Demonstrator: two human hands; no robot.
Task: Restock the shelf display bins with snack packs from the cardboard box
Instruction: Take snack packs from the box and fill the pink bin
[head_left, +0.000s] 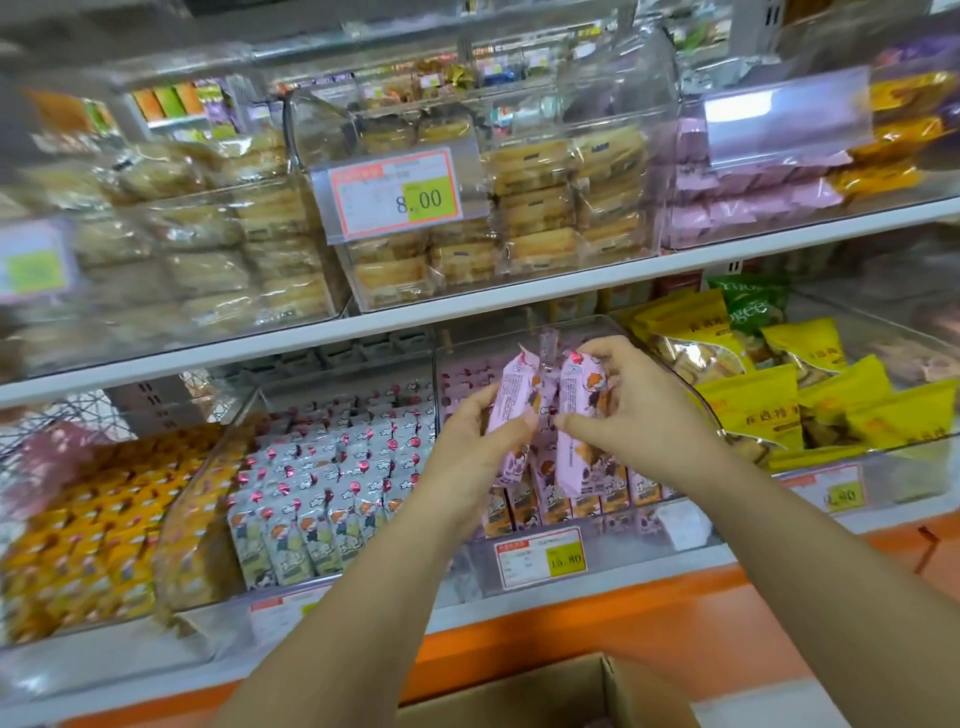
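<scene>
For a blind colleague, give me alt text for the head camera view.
The left hand and right hand each grip a pink pack over a clear bin of matching packs. Grey packs sit left of it, yellow bags right, pastries above; a cardboard box sits below.

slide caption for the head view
Left hand holds a pink pack, right hand a second pink pack, above a clear bin of matching packs; cardboard box below.

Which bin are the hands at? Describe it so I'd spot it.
Find the lower shelf with the orange front edge. The clear bin sits behind the left hand and right hand, between white packs and yellow bags. On this shelf only it holds pink packs and carries a 15.80 price tag.
</scene>
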